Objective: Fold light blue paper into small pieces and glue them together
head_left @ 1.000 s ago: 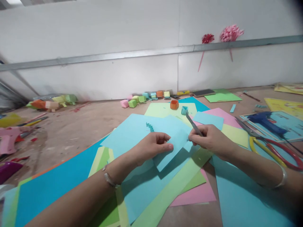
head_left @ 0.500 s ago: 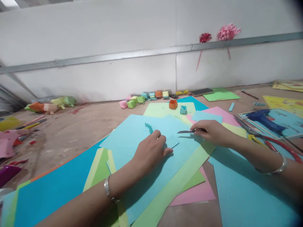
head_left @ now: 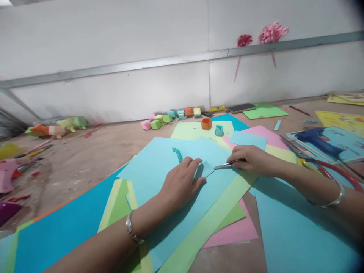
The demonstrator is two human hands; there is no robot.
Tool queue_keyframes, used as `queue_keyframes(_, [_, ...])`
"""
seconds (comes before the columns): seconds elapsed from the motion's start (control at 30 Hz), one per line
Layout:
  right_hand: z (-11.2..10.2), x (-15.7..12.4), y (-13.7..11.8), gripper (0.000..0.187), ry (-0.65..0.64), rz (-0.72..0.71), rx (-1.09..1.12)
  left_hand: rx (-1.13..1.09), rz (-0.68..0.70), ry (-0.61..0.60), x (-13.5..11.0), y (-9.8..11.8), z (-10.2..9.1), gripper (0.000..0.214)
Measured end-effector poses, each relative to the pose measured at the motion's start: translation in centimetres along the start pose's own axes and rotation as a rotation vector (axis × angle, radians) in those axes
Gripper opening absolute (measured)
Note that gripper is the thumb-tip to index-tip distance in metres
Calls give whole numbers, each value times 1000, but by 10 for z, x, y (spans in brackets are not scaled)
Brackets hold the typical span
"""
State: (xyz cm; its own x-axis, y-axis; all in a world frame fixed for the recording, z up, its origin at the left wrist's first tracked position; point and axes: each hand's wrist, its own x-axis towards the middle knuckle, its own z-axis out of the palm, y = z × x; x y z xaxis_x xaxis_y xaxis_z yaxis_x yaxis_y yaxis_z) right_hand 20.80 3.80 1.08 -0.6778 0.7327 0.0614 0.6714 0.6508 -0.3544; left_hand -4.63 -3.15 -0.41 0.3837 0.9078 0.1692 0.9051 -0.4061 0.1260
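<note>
My left hand (head_left: pixel 182 180) rests on a large light blue sheet (head_left: pixel 153 182). Its thumb and fingers hold a small light blue paper piece (head_left: pixel 205 169), partly hidden by the hand. A teal zigzag-folded paper strip (head_left: pixel 177 154) lies just beyond the knuckles. My right hand (head_left: pixel 250 161) is closed on a slim metal-bladed tool (head_left: pixel 223 166) with a dark grip; its exact kind is unclear. The tool's tip meets or nearly meets the right end of the small piece. Under both hands, coloured sheets overlap, among them a pale green strip (head_left: pixel 210 223).
Ahead stand an orange paper box (head_left: pixel 206 123) and a blue one (head_left: pixel 219 130), with several paper cubes (head_left: pixel 156 124) beyond. Red-handled scissors (head_left: pixel 327 172) and a blue glue gun (head_left: pixel 320 140) lie right. A pink glue gun (head_left: pixel 7 172) is at left.
The small paper piece has tilted so its face shows, and my left fingers have spread slightly. My right hand's tool has dropped lower, its tip coming to the piece's edge.
</note>
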Motion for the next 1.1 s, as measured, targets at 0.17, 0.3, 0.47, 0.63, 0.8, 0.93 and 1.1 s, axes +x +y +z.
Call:
queue_keyframes(0.17, [1, 1, -2, 25, 1, -32, 42, 12, 1, -3, 0, 0, -1, 39])
queue_keyframes(0.3, [3, 1, -5, 26, -8, -57, 57, 31, 0, -51, 0, 3, -3, 38])
queue_keyframes(0.47, [1, 0, -4, 25, 31, -27, 13, 49, 22, -86, 1, 2, -2, 43])
queue_keyframes(0.63, [-1, 1, -1, 26, 40, -21, 16, 52, 40, -88, 1, -2, 1, 45])
queue_keyframes(0.8, [-2, 1, -1, 25, 53, 2, 46, 54, 36, -97, 2, -1, -1, 43])
queue_keyframes(0.93, [-3, 0, -2, 26, 53, 13, 43, 49, 11, -137, 2, 1, -3, 44])
queue_keyframes(1.1, [0, 0, -6, 27, 4, 3, 56, 35, 2, -151, 3, 1, -3, 43])
